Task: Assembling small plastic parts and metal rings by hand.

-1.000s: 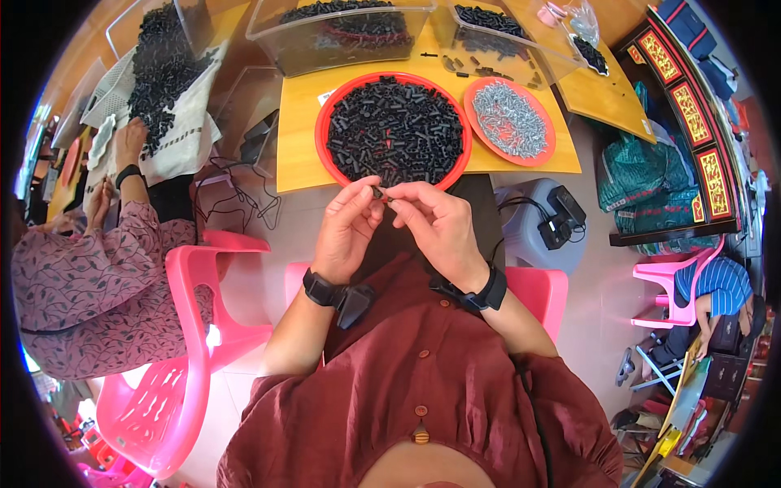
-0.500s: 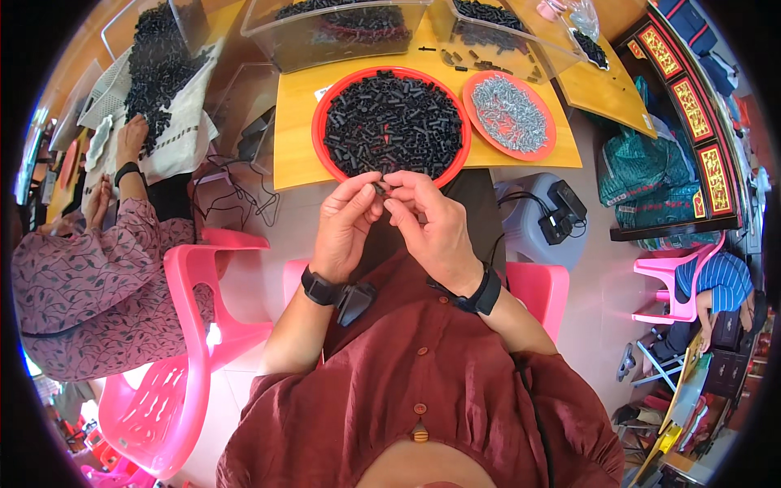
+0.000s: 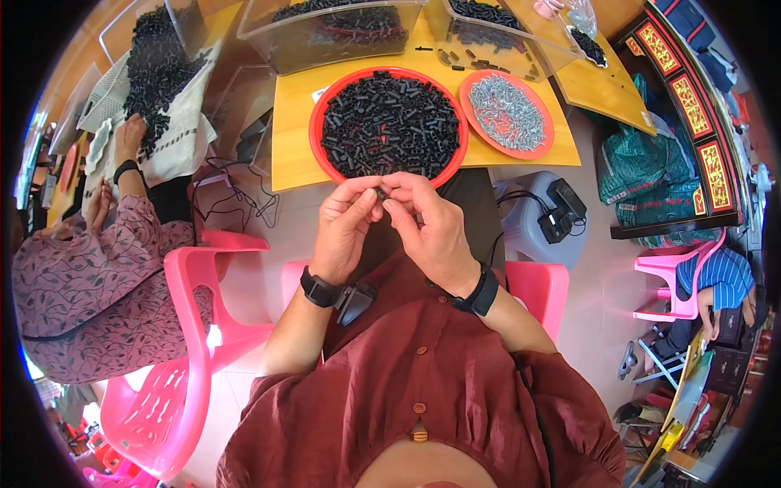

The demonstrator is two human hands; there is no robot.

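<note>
My left hand (image 3: 345, 218) and my right hand (image 3: 425, 220) meet in front of a red basin (image 3: 312, 122), fingertips close together. Between them they pinch a small black plastic piece (image 3: 381, 193), mostly covered by the fingers. It looks like the many short black tube-like pieces (image 3: 390, 122) heaped in the basin. Right of the basin lies an orange-red plate (image 3: 521, 152) holding a pile of small silvery metal parts (image 3: 506, 112), perhaps screws.
Clear plastic bins (image 3: 325, 53) of black pieces stand along the table's (image 3: 293, 154) far side. At left, another person's hand (image 3: 130, 134) touches black pieces on a white cloth (image 3: 185, 130). Pink chairs (image 3: 191, 325) flank me. A grey-blue stool (image 3: 541, 220) carries black adapters.
The two hands stay pinched together near the basin's front edge, with small finger shifts on the black piece. The view has moved slightly.
</note>
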